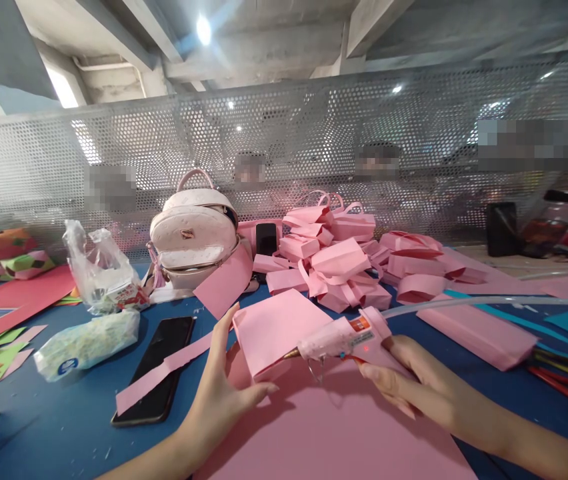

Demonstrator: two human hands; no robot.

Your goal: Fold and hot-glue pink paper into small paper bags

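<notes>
My left hand [227,373] grips the left end of a folded pink paper box [279,327], thumb below and fingers along its far side. In my right hand [414,377] is a pink hot glue gun [337,338], its metal nozzle pointing left and meeting the box's near edge. A clear glue stick runs out of the gun's back to the right. Under both hands lies a large pink paper sheet [344,433]. A narrow pink paper strip [164,373] reaches from near my left wrist across a black phone [157,367].
A pile of small pink paper bags [339,260] stands behind the box, beside a white backpack [194,233]. A tissue pack [89,343] and a plastic bag [97,267] lie left. Another pink box [479,330] is at right. A perforated metal screen [304,127] closes the table's back.
</notes>
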